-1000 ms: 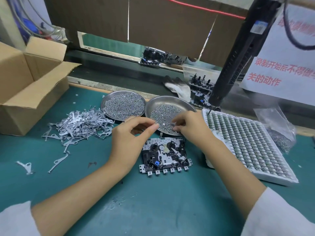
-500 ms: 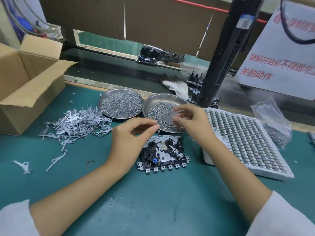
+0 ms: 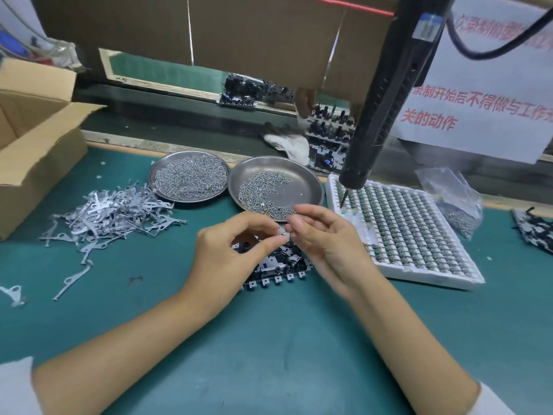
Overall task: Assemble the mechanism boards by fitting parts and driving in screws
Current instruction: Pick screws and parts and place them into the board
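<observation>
A: Step? Board (image 3: 276, 266) lies on the mat under both hands.
B: Screw placing, likely. Left hand (image 3: 227, 253) and right hand (image 3: 324, 238) have fingertips pinched; contents too small to tell. Next: seat the screw, fetch the hanging screwdriver (image 3: 386, 94).

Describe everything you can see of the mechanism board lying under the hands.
The mechanism board lies flat on the green mat, in front of the right-hand screw dish. It looks like a pale metal plate carrying black plastic parts, with a row of small square tabs along its near edge. The left hand and right hand hover above it and hide much of it; whether either touches it cannot be told.
</observation>
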